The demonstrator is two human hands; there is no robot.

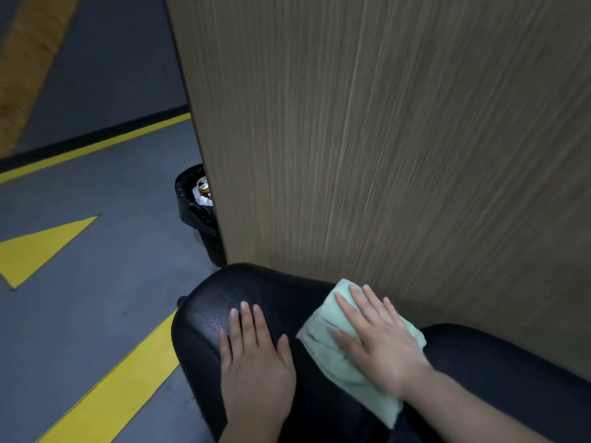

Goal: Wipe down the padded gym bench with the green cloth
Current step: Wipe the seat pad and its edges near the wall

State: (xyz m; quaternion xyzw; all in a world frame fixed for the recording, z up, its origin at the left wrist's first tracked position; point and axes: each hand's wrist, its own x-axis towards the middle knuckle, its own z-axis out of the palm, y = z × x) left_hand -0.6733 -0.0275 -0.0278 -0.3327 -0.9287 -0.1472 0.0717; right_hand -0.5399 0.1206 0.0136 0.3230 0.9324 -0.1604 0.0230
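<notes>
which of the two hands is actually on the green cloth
The right hand, lying flat with fingers spread on the green cloth. The left hand rests flat on the bare black bench pad beside it, not touching the cloth.

I count two hands of mine: my left hand (256, 362) at six o'clock and my right hand (380, 343) at five. One green cloth (335, 356), one black padded bench (224, 302), one wooden panel (383, 139) at twelve, one lined bin (195, 212) at nine, with one can (202, 186) inside.
</notes>
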